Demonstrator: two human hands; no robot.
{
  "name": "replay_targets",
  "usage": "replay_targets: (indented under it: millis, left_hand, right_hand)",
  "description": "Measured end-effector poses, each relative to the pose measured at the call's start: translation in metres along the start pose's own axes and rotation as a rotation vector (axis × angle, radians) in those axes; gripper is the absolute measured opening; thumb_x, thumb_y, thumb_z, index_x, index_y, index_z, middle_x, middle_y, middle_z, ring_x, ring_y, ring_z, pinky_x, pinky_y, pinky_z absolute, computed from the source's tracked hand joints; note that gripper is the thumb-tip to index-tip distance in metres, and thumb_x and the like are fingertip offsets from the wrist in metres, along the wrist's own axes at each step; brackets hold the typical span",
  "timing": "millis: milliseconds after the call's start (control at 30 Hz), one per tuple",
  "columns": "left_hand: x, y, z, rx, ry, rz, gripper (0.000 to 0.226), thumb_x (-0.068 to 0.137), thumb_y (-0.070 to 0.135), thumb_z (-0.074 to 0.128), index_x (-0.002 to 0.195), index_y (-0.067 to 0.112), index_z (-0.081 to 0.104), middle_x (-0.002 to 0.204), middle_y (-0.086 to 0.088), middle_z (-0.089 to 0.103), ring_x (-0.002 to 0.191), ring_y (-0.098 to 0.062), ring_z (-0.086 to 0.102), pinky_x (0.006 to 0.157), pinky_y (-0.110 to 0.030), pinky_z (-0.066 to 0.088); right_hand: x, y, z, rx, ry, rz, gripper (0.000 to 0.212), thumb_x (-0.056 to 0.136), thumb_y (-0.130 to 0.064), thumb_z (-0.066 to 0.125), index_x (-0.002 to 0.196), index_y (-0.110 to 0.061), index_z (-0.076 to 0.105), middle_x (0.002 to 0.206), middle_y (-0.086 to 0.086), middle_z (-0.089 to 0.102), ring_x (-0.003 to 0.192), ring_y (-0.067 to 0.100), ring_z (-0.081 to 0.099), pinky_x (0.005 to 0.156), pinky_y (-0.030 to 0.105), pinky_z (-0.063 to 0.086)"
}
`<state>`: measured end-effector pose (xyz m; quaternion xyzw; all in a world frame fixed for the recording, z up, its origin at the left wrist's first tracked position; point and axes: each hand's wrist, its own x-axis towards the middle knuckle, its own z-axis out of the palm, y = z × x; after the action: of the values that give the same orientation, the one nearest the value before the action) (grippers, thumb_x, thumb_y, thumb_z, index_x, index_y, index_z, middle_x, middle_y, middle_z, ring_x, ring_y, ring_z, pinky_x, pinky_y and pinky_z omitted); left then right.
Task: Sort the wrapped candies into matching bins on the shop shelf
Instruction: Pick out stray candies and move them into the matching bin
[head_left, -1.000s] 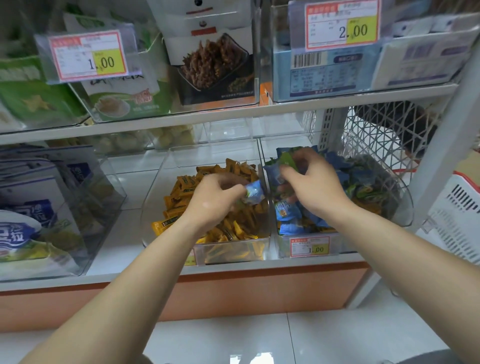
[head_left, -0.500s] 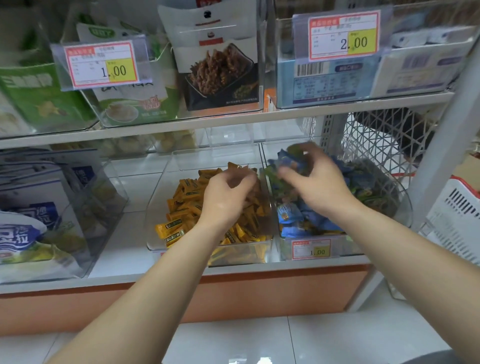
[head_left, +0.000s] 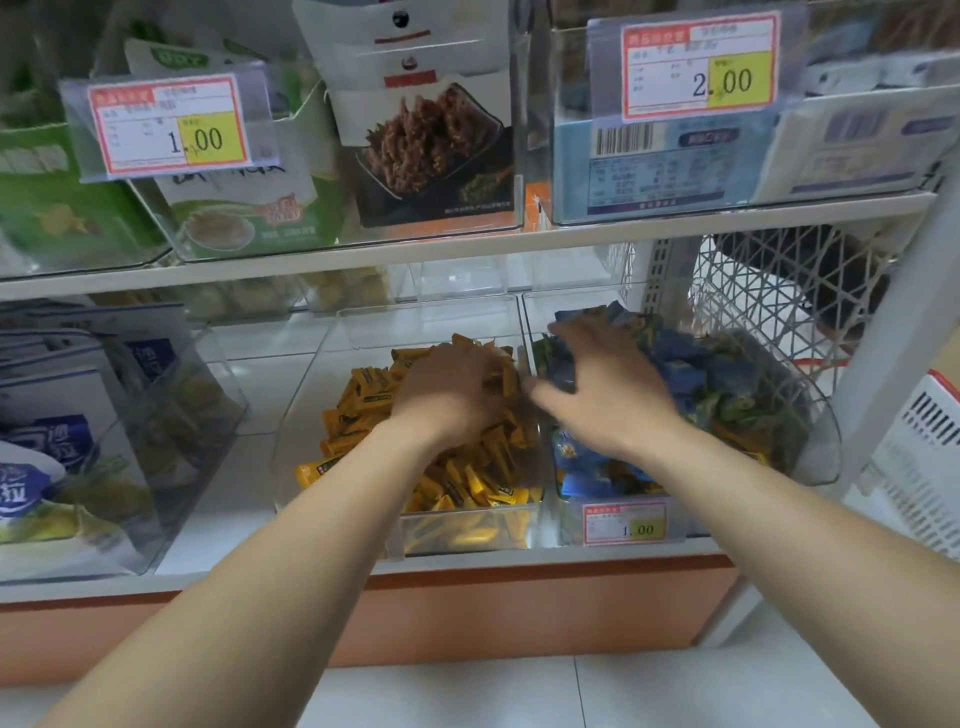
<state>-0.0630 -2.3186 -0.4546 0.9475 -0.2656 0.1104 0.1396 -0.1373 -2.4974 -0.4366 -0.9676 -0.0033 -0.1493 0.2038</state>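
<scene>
left hand (head_left: 447, 392): palm down in the yellow candies (head_left: 457, 483), grip hidden, can't tell
right hand (head_left: 602, 384): at 1 o'clock, fingers curled in the blue candies (head_left: 680, 364), can't tell
risk: motion blur, so a wrapper could easily get flicked over the divider (head_left: 540, 447)

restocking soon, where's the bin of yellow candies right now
In the head view, the bin of yellow candies sits mid-frame on the lower shelf, under the left hand and immediately left of the blue-candy bin.

A white-and-yellow price tag reading 1.00 (head_left: 169, 123) hangs at ten o'clock, a matching tag reading 2.00 (head_left: 698, 65) at one o'clock. A white lattice plastic basket (head_left: 779, 291) sits at three o'clock, blue-and-white snack bags (head_left: 47, 415) at nine.
</scene>
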Motion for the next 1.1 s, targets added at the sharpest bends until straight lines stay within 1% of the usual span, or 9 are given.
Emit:
replay_targets:
  millis: [67, 200, 400, 600, 667, 800, 900, 1000, 1100]
  left_hand:
    - [0.016, -0.001, 0.008, 0.102, -0.031, 0.033, 0.040, 0.085, 0.048, 0.065, 0.121, 0.030, 0.062, 0.118, 0.001, 0.065, 0.110, -0.023, 0.059, 0.077, -0.032, 0.043]
    - [0.044, -0.010, 0.029, 0.169, -0.244, 0.033, 0.064, 0.085, 0.056, 0.060, 0.143, 0.033, 0.045, 0.149, 0.000, 0.046, 0.137, -0.032, 0.038, 0.107, -0.050, 0.037]
    - [0.050, -0.024, 0.039, 0.218, -0.344, 0.130, 0.070, 0.072, 0.068, 0.056, 0.133, 0.034, 0.053, 0.138, 0.001, 0.049, 0.106, -0.029, 0.059, 0.077, -0.035, 0.045]
    - [0.014, -0.071, -0.004, -0.049, -0.550, 0.065, 0.075, 0.056, 0.065, 0.062, 0.129, 0.056, 0.046, 0.130, 0.019, 0.050, 0.119, -0.011, 0.050, 0.092, -0.030, 0.044]
    - [0.005, -0.089, -0.022, -0.042, -0.558, 0.007, 0.071, 0.057, 0.061, 0.064, 0.125, 0.058, 0.048, 0.117, 0.020, 0.052, 0.112, -0.011, 0.053, 0.083, -0.025, 0.042]
    - [-0.004, -0.086, -0.045, 0.178, -0.605, -0.027, 0.075, 0.064, 0.063, 0.063, 0.135, 0.056, 0.042, 0.097, 0.015, 0.056, 0.099, -0.017, 0.055, 0.087, -0.036, 0.047]
    - [0.004, -0.061, -0.053, 0.343, -0.673, -0.039, 0.068, 0.066, 0.066, 0.061, 0.130, 0.043, 0.055, 0.113, 0.010, 0.061, 0.108, -0.021, 0.057, 0.094, -0.041, 0.045]
    - [0.023, -0.036, -0.042, 0.169, -0.585, -0.035, 0.044, 0.084, 0.059, 0.055, 0.089, 0.017, 0.069, 0.088, -0.001, 0.064, 0.081, -0.020, 0.062, 0.066, -0.035, 0.049]
    - [0.038, -0.019, -0.011, 0.007, -0.437, 0.006, 0.032, 0.097, 0.034, 0.048, 0.087, 0.011, 0.068, 0.088, -0.007, 0.065, 0.083, -0.024, 0.063, 0.069, -0.037, 0.049]
  right_hand:
    - [-0.003, -0.006, 0.015, -0.045, -0.134, 0.046, 0.080, 0.084, -0.063, 0.054, 0.150, -0.021, 0.034, 0.151, 0.006, 0.039, 0.137, 0.029, 0.037, 0.108, 0.043, 0.039]
    - [-0.004, -0.004, 0.028, -0.066, -0.112, 0.023, 0.057, 0.087, -0.054, 0.045, 0.136, -0.025, 0.044, 0.126, 0.005, 0.057, 0.119, 0.031, 0.050, 0.095, 0.041, 0.039]
    - [-0.002, 0.001, 0.034, -0.042, -0.076, -0.010, 0.064, 0.081, -0.054, 0.037, 0.139, -0.027, 0.041, 0.124, 0.003, 0.060, 0.117, 0.031, 0.052, 0.096, 0.042, 0.039]
    - [-0.001, 0.004, 0.037, -0.041, -0.119, 0.011, 0.086, 0.074, -0.063, 0.023, 0.152, -0.029, 0.028, 0.137, 0.003, 0.054, 0.129, 0.031, 0.044, 0.107, 0.045, 0.032]
    - [-0.001, 0.004, 0.036, -0.047, -0.126, 0.012, 0.085, 0.076, -0.063, 0.024, 0.154, -0.029, 0.025, 0.139, 0.003, 0.053, 0.130, 0.030, 0.044, 0.108, 0.045, 0.032]
    - [-0.002, 0.002, 0.034, -0.055, -0.140, 0.013, 0.081, 0.081, -0.061, 0.028, 0.155, -0.028, 0.023, 0.140, 0.004, 0.052, 0.130, 0.030, 0.042, 0.109, 0.045, 0.032]
    - [-0.003, 0.002, 0.034, -0.052, -0.146, 0.016, 0.082, 0.081, -0.061, 0.027, 0.156, -0.028, 0.022, 0.139, 0.005, 0.052, 0.130, 0.030, 0.042, 0.109, 0.045, 0.032]
    - [-0.002, 0.002, 0.034, -0.062, -0.146, 0.010, 0.082, 0.081, -0.061, 0.026, 0.156, -0.028, 0.022, 0.137, 0.005, 0.054, 0.129, 0.030, 0.044, 0.109, 0.045, 0.033]
    - [-0.003, 0.001, 0.035, -0.064, -0.143, 0.008, 0.082, 0.082, -0.061, 0.026, 0.156, -0.028, 0.021, 0.137, 0.005, 0.054, 0.130, 0.030, 0.043, 0.110, 0.044, 0.032]
